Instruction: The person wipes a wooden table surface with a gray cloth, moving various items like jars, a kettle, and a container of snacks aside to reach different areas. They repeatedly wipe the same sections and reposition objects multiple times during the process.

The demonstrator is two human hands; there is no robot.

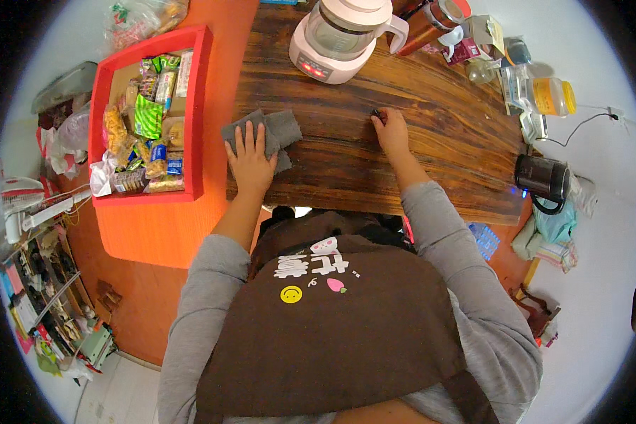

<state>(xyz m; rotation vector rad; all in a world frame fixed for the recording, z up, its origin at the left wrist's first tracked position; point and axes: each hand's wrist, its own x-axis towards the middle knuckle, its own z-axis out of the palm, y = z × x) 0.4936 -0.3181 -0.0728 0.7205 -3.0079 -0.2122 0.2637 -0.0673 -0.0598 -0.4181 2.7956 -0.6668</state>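
My left hand (252, 159) lies flat, fingers spread, on a folded grey cloth (286, 127) near the left edge of the dark wooden table (328, 169). Some corners of the cloth stick out past the fingers. Over the middle of the same table, my right hand (392, 130) has its fingers curled, pinching a small dark thing (375, 113) too small to name. Beyond both hands stands a glass kettle (339, 37) on a pink base with red lit digits.
A red tray (199, 116) of wrapped snacks sits on the orange table (148, 228) at left. Along the right side are a red-capped flask (429, 26), a yellow-lidded jar (551, 96), small boxes and a dark jug (541, 177). A cable (583, 130) runs to the wall.
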